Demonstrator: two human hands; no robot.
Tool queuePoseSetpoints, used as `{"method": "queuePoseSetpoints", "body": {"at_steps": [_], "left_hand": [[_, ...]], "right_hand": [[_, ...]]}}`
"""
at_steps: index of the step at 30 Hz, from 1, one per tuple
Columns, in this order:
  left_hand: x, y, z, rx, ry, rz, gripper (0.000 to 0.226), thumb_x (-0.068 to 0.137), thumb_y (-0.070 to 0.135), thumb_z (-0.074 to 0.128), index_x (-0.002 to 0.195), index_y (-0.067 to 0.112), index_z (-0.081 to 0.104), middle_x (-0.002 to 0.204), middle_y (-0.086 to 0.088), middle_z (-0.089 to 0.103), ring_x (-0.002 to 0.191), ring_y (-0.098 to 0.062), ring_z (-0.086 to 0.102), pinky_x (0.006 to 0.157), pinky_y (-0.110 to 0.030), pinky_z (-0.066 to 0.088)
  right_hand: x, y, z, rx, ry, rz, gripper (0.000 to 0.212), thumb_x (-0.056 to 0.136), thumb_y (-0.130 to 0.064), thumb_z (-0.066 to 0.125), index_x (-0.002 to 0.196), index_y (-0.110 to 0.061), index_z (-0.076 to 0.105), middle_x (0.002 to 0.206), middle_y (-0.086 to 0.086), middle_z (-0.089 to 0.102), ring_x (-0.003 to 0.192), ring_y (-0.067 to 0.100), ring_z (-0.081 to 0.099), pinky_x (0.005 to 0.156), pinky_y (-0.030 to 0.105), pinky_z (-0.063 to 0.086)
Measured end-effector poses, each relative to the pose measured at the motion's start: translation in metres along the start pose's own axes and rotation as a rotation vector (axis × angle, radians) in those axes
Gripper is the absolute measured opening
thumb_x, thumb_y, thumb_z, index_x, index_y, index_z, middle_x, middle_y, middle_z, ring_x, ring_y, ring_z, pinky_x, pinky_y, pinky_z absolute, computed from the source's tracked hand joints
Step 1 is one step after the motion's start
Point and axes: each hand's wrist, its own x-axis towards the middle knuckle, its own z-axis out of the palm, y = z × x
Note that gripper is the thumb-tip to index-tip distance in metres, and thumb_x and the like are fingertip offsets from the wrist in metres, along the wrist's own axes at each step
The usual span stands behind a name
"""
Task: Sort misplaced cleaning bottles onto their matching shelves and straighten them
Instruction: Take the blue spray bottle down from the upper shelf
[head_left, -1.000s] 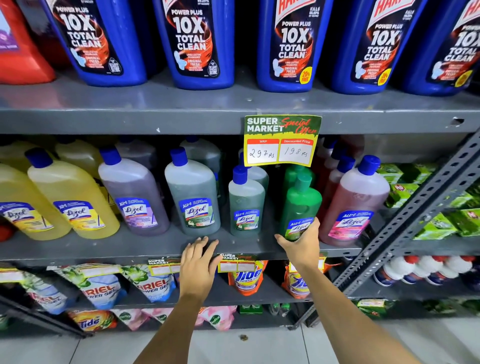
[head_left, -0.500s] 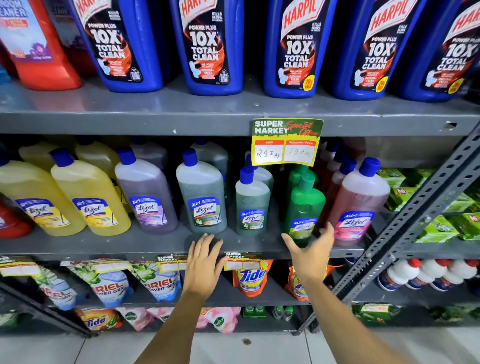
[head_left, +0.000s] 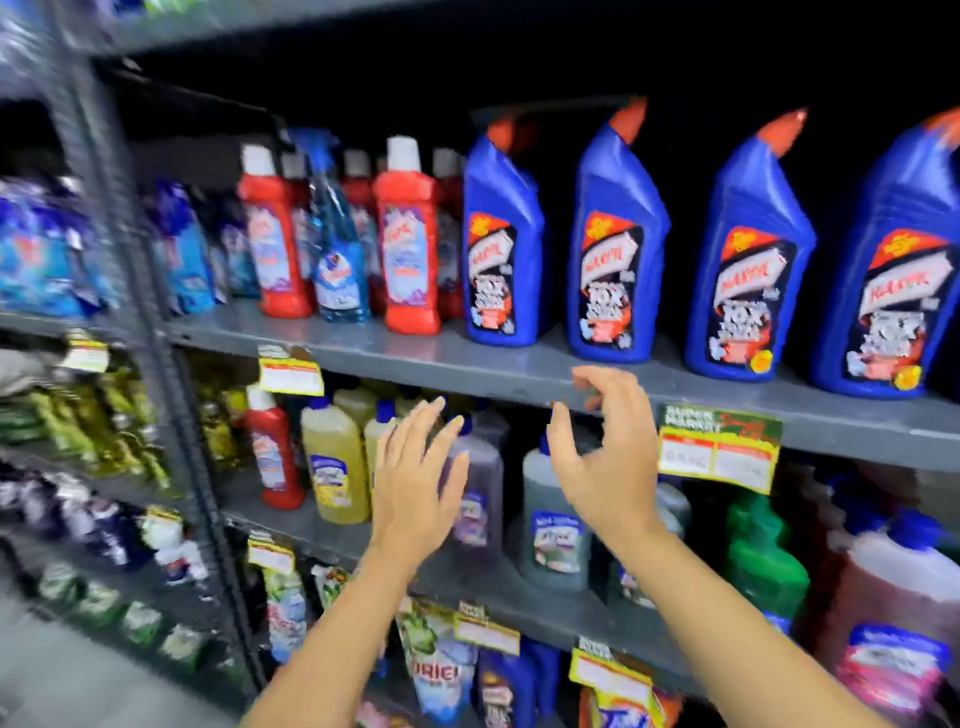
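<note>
The view is motion-blurred. My left hand (head_left: 415, 483) and my right hand (head_left: 605, 462) are raised with fingers apart, holding nothing, in front of the middle shelf (head_left: 519, 374). Behind them stand a purple bottle (head_left: 478, 488) and a grey-green bottle (head_left: 553, 514). Left of these are yellow bottles (head_left: 332, 462) and a lone red bottle (head_left: 272, 452) at the row's left end. On the upper shelf stand red bottles (head_left: 408, 244), a blue spray bottle (head_left: 337, 249) among them, and several tall blue toilet-cleaner bottles (head_left: 501, 244).
A green bottle (head_left: 758, 561) and a pink bottle (head_left: 893, 623) stand at the lower right. Detergent pouches (head_left: 441, 670) fill the shelf below. A grey upright post (head_left: 171, 395) divides this rack from the pouch-filled rack (head_left: 47, 260) on the left. Price tags (head_left: 719, 452) hang from shelf edges.
The view swung up and to the left. Both hands lifted off the lower shelf edge and away from the green bottle, rising to the level of the shelf above.
</note>
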Motion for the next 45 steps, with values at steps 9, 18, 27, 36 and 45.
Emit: {"method": "queuePoseSetpoints", "body": {"at_steps": [9,18,27,36,45], "left_hand": [[0.072,-0.06,-0.064,0.18,0.074,0.08,0.039,0.097,0.028,0.049,0.124,0.005,0.063,0.138,-0.015,0.052,0.126,-0.03,0.047,0.102,-0.055,0.037],[0.096,-0.149,-0.055,0.179,0.056,0.151,0.038,0.098,0.029,0.047,0.127,0.008,0.061,0.137,-0.013,0.053,0.126,-0.028,0.047,0.109,-0.05,0.031],[0.125,-0.29,-0.074,0.133,0.016,0.222,0.038,0.097,0.032,0.046,0.121,0.009,0.065,0.137,-0.012,0.054,0.124,-0.027,0.05,0.109,-0.049,0.03],[0.131,-0.38,-0.063,0.12,-0.107,0.228,0.053,0.102,0.044,0.029,0.124,0.012,0.064,0.131,-0.007,0.061,0.126,-0.025,0.051,0.108,-0.043,0.03],[0.131,-0.407,-0.039,0.096,0.088,0.379,0.055,0.103,0.046,0.034,0.097,0.01,0.075,0.099,-0.007,0.074,0.094,-0.025,0.07,0.079,-0.038,0.051]], "right_hand": [[0.07,-0.021,0.053,0.009,-0.122,-0.08,0.026,0.083,-0.016,0.058,0.109,-0.011,0.061,0.104,0.002,0.059,0.095,0.021,0.056,0.084,0.035,0.048],[0.064,-0.021,0.142,-0.086,-0.102,-0.019,0.026,0.083,-0.018,0.057,0.107,-0.012,0.063,0.107,0.002,0.061,0.1,0.019,0.055,0.085,0.025,0.043],[0.078,-0.069,0.276,-0.167,-0.014,0.051,0.026,0.078,-0.013,0.056,0.102,-0.008,0.064,0.104,0.011,0.062,0.098,0.03,0.057,0.085,0.033,0.041],[0.101,-0.088,0.358,-0.376,-0.219,0.154,0.032,0.082,-0.019,0.059,0.111,-0.007,0.058,0.108,0.013,0.058,0.099,0.033,0.055,0.082,0.045,0.047],[0.15,-0.085,0.389,-0.39,-0.052,0.258,0.044,0.082,-0.028,0.06,0.12,-0.008,0.053,0.115,0.014,0.054,0.103,0.033,0.054,0.083,0.047,0.048]]}}
